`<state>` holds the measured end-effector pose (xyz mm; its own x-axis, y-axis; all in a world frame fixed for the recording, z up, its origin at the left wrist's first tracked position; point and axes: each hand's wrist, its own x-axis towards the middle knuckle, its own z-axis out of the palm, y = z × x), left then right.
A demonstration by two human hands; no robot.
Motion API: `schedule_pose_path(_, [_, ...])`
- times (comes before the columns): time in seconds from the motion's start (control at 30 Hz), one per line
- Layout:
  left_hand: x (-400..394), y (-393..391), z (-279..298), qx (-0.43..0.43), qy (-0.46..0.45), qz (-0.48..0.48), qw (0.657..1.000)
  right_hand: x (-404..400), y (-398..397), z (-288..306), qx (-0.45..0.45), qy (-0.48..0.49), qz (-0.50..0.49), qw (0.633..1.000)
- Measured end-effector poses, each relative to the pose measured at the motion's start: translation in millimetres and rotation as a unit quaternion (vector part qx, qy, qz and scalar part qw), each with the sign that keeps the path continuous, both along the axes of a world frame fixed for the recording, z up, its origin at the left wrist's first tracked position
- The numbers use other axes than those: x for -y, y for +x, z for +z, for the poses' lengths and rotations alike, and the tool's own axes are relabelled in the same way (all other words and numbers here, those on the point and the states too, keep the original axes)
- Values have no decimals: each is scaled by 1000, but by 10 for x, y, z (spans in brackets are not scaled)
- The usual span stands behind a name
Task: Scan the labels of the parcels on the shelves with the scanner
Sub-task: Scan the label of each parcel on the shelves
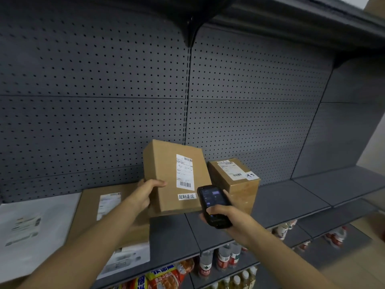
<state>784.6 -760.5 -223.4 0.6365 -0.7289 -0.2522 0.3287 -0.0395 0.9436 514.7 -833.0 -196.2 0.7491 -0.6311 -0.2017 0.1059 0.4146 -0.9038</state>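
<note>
My left hand (146,193) grips the left edge of a brown cardboard parcel (166,180) and holds it tilted up on the grey shelf (173,232). Its white shipping label (184,171) with barcodes faces me, and a small handwritten sticker (186,196) sits below it. My right hand (231,220) holds a black handheld scanner (212,205), screen lit, its top end just below and right of that label. A second, smaller brown parcel (239,184) with its own label stands to the right, behind the scanner.
A flat brown parcel (100,207) and a white mailer bag (31,230) lie on the shelf at left. A dark pegboard back wall (125,90) rises behind. Water bottles (225,257) and snack packets (166,276) fill the lower shelf. The shelf stretch at right (312,192) is bare.
</note>
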Motion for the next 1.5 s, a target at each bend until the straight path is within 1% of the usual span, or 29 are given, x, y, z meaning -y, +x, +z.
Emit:
schedule_pose_path(0.1, [296, 51, -289, -39, 24, -3, 999, 359, 12, -193, -29, 18, -25, 999])
schedule_pose_path(0.23, [566, -69, -482, -64, 64, 0, 996, 876, 79, -397, -50, 9, -24, 998])
schedule_pose_path(0.47, [867, -90, -836, -82, 95, 16, 992, 1564, 307, -739, -98, 2, 36, 995])
schedule_pose_path(0.73, [1117, -7, -1314, -121, 129, 17, 984, 1857, 522, -1200, -132, 48, 69, 988])
schedule_pose_path(0.97, [1257, -15, -1769, -163, 129, 23, 978, 2058, 569, -1424, -150, 64, 47, 985])
schedule_pose_path(1.1, [1289, -10, -1891, -168, 134, 37, 976, 2106, 656, -1519, -156, 66, 35, 985])
schedule_pose_path(1.17, [1313, 25, -1926, -153, 152, 52, 975, 2114, 706, -1544, -144, 96, 38, 984])
schedule_pose_path(1.27, [1350, 121, -1922, -97, 193, 78, 973, 2088, 819, -1509, -113, 135, 59, 983])
schedule_pose_path(1.37, [1403, 149, -1599, -43, 195, 84, 976, 1964, 1038, -1336, -97, 116, 82, 985])
schedule_pose_path(1.43, [1410, 190, -1285, 36, 187, 64, 980, 1845, 1251, -1234, -81, 108, 85, 987])
schedule_pose_path(1.5, [1313, 320, -1047, 152, 197, 49, 967, 1705, 1466, -1132, -76, 112, 91, 987])
